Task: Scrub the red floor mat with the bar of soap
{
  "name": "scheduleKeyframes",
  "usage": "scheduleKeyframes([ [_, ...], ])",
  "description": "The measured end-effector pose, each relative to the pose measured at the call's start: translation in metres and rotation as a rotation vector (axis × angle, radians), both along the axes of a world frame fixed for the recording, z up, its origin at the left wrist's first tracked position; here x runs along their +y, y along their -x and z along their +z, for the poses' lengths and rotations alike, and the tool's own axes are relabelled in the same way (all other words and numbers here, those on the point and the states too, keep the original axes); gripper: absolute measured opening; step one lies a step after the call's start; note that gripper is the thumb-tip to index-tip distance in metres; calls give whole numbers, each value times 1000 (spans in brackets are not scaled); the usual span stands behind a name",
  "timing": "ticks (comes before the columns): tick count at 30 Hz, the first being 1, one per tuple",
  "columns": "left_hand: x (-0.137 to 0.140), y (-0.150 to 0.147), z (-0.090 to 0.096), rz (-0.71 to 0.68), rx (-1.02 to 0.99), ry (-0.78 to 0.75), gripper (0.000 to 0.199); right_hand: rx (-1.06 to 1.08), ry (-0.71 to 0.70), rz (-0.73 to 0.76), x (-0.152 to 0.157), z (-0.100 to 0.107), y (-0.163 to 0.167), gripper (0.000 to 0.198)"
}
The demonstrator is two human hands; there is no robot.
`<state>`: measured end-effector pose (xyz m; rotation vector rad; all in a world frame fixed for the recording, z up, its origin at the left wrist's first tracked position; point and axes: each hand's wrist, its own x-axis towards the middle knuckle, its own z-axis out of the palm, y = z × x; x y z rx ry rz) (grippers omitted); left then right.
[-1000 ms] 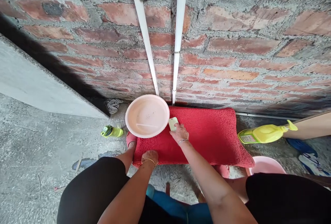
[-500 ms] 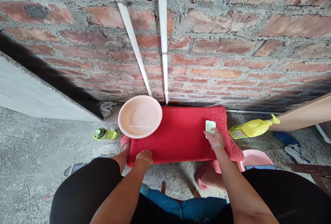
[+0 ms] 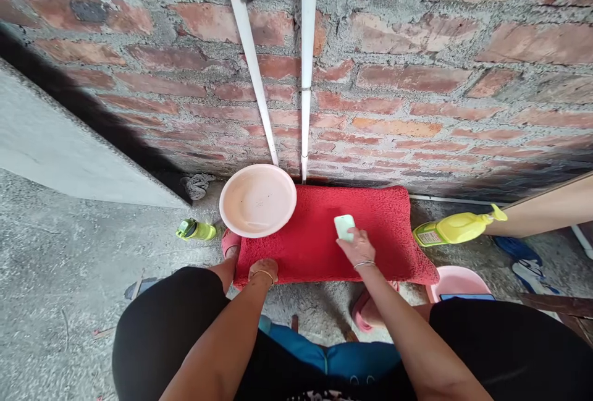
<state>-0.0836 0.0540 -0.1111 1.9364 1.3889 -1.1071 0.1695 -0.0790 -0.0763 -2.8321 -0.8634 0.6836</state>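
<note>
A red, fuzzy-edged mat (image 3: 315,240) lies spread in front of me, its middle smoother and darker than its rim. My left hand (image 3: 263,269) is closed at its front left edge, fingers curled down on the fabric. In my right hand (image 3: 359,248) is a pale green, rounded block (image 3: 343,227), held flat against the middle of the mat. Its underside is hidden, so I cannot tell whether it is soap or a brush. The pale pink basin (image 3: 258,200) rests on the mat's back left corner, with a little liquid and dark specks inside.
A yellow pump bottle (image 3: 456,228) lies right of the mat, near a pink tub (image 3: 456,280) with a flat dark-screened device. On the left are a green drink bottle (image 3: 196,230) and a greyish cloth bundle (image 3: 197,186). A brick wall with white pipes (image 3: 307,80) rises behind.
My right hand has slid left across the mat with the pale green block. The left hand keeps its place at the mat's edge. The whole view has shifted slightly.
</note>
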Motion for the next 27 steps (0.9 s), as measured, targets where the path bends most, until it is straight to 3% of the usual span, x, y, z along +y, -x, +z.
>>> scheduleKeyframes([
  [5, 1, -2, 6, -57, 61, 94, 28, 46, -37, 449, 41, -1, 84, 42],
  [9, 3, -3, 5, -42, 84, 124, 30, 59, -28, 606, 52, -4, 107, 39],
  [15, 4, -2, 5, -58, 76, 126, 34, 41, -5, 551, 44, -8, 91, 40],
  [27, 6, -3, 2, -51, 85, 109, 39, 4, 44, 169, -7, -7, 6, 46],
])
